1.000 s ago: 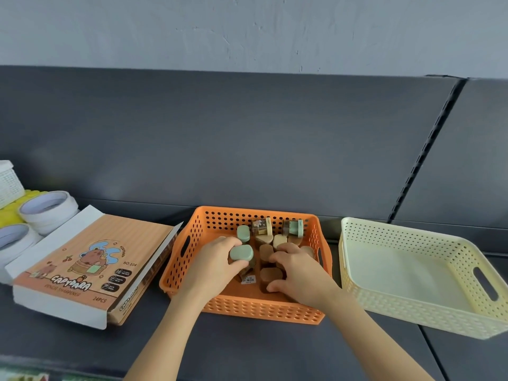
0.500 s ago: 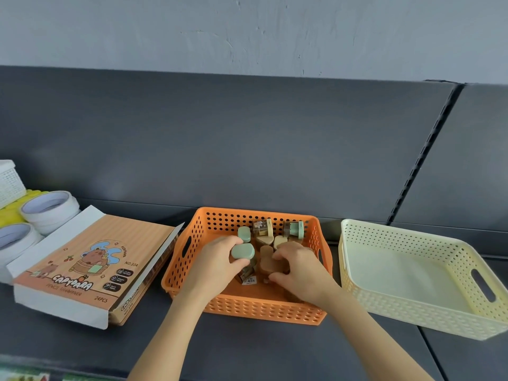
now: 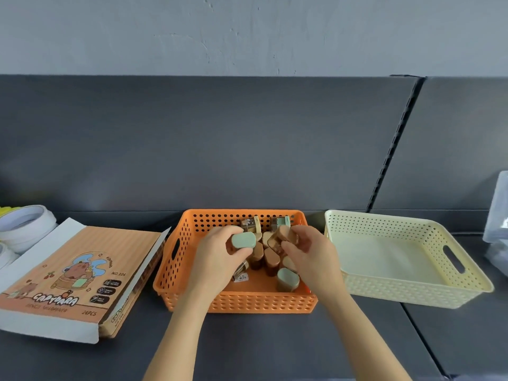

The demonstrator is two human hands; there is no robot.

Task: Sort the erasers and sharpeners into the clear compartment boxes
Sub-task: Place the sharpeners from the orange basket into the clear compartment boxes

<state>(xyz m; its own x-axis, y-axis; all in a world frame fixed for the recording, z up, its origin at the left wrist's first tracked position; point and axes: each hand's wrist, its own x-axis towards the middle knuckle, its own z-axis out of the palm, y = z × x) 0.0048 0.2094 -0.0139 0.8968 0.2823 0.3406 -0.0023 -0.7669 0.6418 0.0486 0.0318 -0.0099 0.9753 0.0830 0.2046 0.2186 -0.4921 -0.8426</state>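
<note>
An orange perforated basket [image 3: 192, 259] sits in the middle of the dark surface and holds several small sharpeners with green, brown and cream caps. My left hand [image 3: 217, 259] grips a green-capped sharpener [image 3: 243, 240] above the basket's left half. My right hand [image 3: 310, 254] holds a brown-capped sharpener [image 3: 283, 237], lifted over the pile. Another green-capped sharpener [image 3: 287, 279] stands near the basket's front right. To the right lies an empty pale yellow basket [image 3: 412, 295].
A capybara-printed sharpener carton [image 3: 71, 276] lies open at the left. White tape rolls [image 3: 24, 224] sit beyond it at the far left. A clear plastic container [image 3: 497, 221] shows at the right edge. A dark padded backrest rises behind.
My right hand has lifted a brown-capped sharpener out of the pile and up toward the left hand. My left hand keeps its green-capped sharpener, raised slightly.
</note>
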